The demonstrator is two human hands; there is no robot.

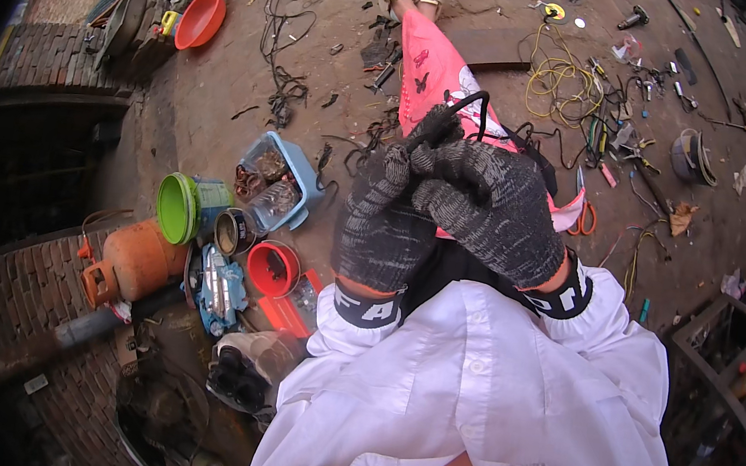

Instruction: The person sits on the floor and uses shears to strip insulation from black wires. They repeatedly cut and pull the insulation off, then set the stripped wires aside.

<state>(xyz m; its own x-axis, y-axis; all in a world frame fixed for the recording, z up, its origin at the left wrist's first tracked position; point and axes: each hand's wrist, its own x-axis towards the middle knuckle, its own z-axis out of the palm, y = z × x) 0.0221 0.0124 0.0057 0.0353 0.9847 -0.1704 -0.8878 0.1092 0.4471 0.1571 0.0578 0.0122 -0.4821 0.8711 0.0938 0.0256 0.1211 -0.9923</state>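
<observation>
Both my hands wear dark grey knit gloves and meet in front of my lap. My left hand [384, 227] is curled with its fingers around a black cable [480, 103]. My right hand [498, 206] pinches at the same spot, fingertips against the left ones. The cable arcs up from the fingers and bends down toward my lap; the part inside the grip is hidden. Beneath the hands, a pink printed cloth [425, 65] covers my legs. Orange-handled scissors [584, 217] lie close to my right wrist.
On the left stand a blue plastic basket [312, 187] holding bundled wire, a green-rimmed bucket [177, 209], a red bucket [271, 269] and an orange gas cylinder [142, 260]. Yellow wire [559, 81], scattered tools and a small bucket [693, 157] occupy the ground at right.
</observation>
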